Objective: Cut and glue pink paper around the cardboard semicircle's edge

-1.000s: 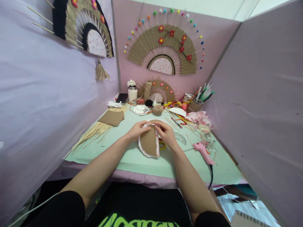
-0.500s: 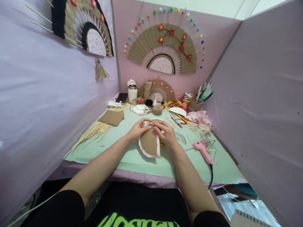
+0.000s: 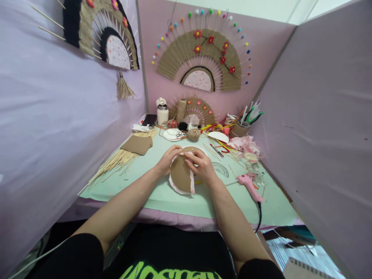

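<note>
A half-round piece of brown cardboard (image 3: 180,173) is held above the table, its edge wrapped with white, pink-dotted cloth. My left hand (image 3: 170,158) grips its upper left side, fingers curled behind it. With fingers pinched at the upper right corner, my right hand (image 3: 202,166) presses the folded cloth edge. Behind the piece, another rounded cardboard piece with a white rim (image 3: 192,149) lies on the table. Something yellow (image 3: 198,180) shows partly below my right hand.
A pink glue gun (image 3: 250,186) lies at the right, a clear protractor (image 3: 220,169) left of it. Thin sticks (image 3: 116,162) and a cardboard sheet (image 3: 137,144) lie at the left. A twine ball (image 3: 193,134) and a white bottle (image 3: 162,114) stand at the back.
My right hand has shifted slightly left along the cloth edge. The half-round cardboard has moved a little left, and my left thumb has left its front face.
</note>
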`<state>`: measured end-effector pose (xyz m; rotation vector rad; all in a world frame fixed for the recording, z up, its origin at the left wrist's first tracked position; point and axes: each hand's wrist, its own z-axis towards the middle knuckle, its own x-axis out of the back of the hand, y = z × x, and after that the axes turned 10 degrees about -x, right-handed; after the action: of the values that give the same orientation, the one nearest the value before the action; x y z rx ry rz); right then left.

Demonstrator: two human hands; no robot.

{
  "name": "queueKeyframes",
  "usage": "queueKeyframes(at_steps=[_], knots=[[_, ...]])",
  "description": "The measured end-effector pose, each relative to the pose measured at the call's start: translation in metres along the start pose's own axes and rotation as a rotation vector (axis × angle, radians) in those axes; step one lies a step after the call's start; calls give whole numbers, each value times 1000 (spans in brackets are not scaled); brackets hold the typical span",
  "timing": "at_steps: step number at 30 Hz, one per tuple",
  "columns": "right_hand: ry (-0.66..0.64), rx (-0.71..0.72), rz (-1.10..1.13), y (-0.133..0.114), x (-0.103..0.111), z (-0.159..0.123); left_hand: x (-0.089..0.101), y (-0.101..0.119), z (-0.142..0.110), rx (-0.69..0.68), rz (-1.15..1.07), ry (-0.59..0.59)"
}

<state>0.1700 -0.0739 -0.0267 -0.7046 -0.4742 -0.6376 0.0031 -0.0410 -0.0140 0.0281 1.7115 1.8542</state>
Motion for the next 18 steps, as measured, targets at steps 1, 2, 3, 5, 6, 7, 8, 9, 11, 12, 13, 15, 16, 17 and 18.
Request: queueKeyframes(at_steps=[1,2,3,5,6,7,8,9,11,12,13,15,16,17,18], knots=[[-1,3,-20,0,-2,0,-1,0,0,-3,3,24],[-4,6,-43,0,-3,0,-1,-1,1,-9,15,43],[-8,9,-65,0,-4,0,-1,-2,1,-17,31,58],[-14,16,-99,-1,-6,0,-1,-3,2,-30,59,76],[-18,18,-111,-1,-7,0,-1,-4,3,-37,66,83],[-23,19,-122,-1,-8,0,-1,-5,4,-44,67,89],[-25,20,-131,-2,-8,0,0,-6,5,-51,67,93],[-26,19,-139,-3,-8,0,1,-7,5,-56,67,97],[-29,17,-153,-4,-8,-1,2,-8,6,-64,70,97],[-32,15,-156,-4,-7,-1,3,-8,6,-66,71,97],[-39,13,-157,-5,-7,-1,3,-9,7,-64,73,95],[-59,3,-149,-5,-6,-1,4,-9,7,-50,81,92],[-71,-3,-139,-5,-5,-1,4,-9,7,-41,82,90],[-83,-9,-122,-5,-5,-1,5,-9,7,-34,79,87],[-93,-16,-94,-6,-4,-1,5,-9,7,-31,71,85]])
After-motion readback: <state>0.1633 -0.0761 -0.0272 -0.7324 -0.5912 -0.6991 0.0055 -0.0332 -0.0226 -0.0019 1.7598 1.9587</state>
